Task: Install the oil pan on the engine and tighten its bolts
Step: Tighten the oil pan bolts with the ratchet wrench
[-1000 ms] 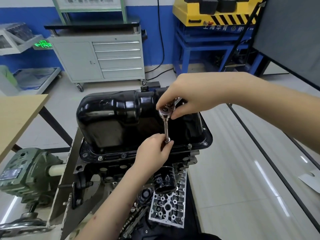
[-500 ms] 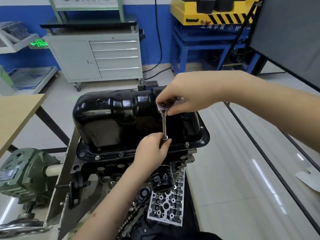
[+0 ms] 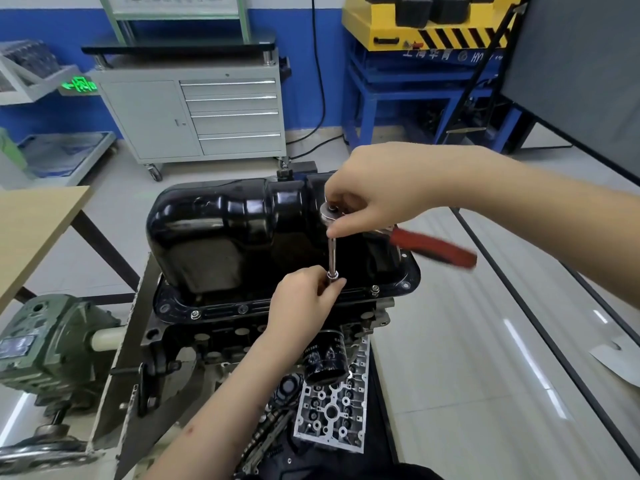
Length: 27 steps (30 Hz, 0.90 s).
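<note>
Workshop floor of pale glossy tile, blue lower wall behind. Left hand (image 3: 304, 299): fingers (image 3: 337, 285) curled and pinching the lower end of the extension bar (image 3: 331, 254), just above the pan flange; the socket and bolt beneath are hidden by the hand. Right hand (image 3: 377, 188): fingers curled over the ratchet (image 3: 330, 213) head at the top of the bar, which stands upright; the red handle (image 3: 436, 247) projects to the right and is blurred. Oil pan (image 3: 221, 237), glossy black, sits on the upturned engine block (image 3: 214, 337) with its flange flat against it. Flange bolts (image 3: 195, 314) visible along the near edge. Oil filter (image 3: 323, 358), black, projects from the block below the left wrist; white lettering on it too small to read. Grey ported casting (image 3: 332, 414) lies below the filter. Engine stand (image 3: 117, 375) carries the block, green gearbox (image 3: 52, 344) at left. Wooden tabletop (image 3: 31, 230) at far left. Grey tool cabinet (image 3: 194, 112) with four drawers, all closed, contents not visible. Green exit sign (image 3: 79, 85) beside it. Yellow machine (image 3: 426, 26) on a blue frame bears partly hidden Chinese characters, not legible.
</note>
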{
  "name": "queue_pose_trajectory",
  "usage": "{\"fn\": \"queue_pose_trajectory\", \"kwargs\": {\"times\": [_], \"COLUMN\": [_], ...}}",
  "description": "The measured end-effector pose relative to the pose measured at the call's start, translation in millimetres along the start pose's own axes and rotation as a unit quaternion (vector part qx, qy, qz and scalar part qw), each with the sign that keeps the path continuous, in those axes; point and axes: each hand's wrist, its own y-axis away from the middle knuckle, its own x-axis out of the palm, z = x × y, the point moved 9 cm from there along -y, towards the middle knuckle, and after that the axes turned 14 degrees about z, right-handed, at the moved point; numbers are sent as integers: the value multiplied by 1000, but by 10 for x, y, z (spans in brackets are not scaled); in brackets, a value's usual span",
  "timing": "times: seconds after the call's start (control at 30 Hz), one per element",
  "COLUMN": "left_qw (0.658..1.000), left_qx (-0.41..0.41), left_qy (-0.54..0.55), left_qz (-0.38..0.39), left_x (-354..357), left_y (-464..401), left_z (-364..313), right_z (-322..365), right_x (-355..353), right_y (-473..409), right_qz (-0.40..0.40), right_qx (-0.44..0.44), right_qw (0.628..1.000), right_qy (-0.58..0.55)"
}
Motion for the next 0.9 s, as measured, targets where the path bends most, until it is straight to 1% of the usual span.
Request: {"fn": "queue_pose_trajectory", "kwargs": {"times": [0.07,0.17,0.27,0.37,0.47,0.53,0.6,0.73,0.8,0.9], "left_qw": [999,996,994,996,999,999,999,995,995,998], "left_qx": [21,53,58,29,-7,-5,16,58,59,35], "left_qy": [-25,-40,-59,-56,-36,-32,-38,-50,-47,-20], "left_qz": [12,53,76,59,33,27,35,59,66,54], "left_x": [2,20,35,9,-13,-2,28,39,40,25], "left_y": [-10,-39,-62,-47,-44,-49,-53,-58,-58,-25], "left_z": [-34,-75,-77,-49,-11,-24,-50,-83,-74,-18], "right_z": [32,22,11,16,-38,-53,-44,40,17,49], "right_x": [-1,21,30,-12,-5,5,16,38,60,20], "right_y": [-2,-6,-5,11,0,4,16,35,40,46], "right_qz": [10,43,52,25,15,15,17,51,70,54], "right_qx": [-24,-55,-64,-60,-2,18,12,-40,-36,-45], "right_qw": [1000,997,996,998,1000,1000,1000,997,996,996], "right_qy": [-8,-40,-35,-28,16,16,-1,-33,-45,-54]}}
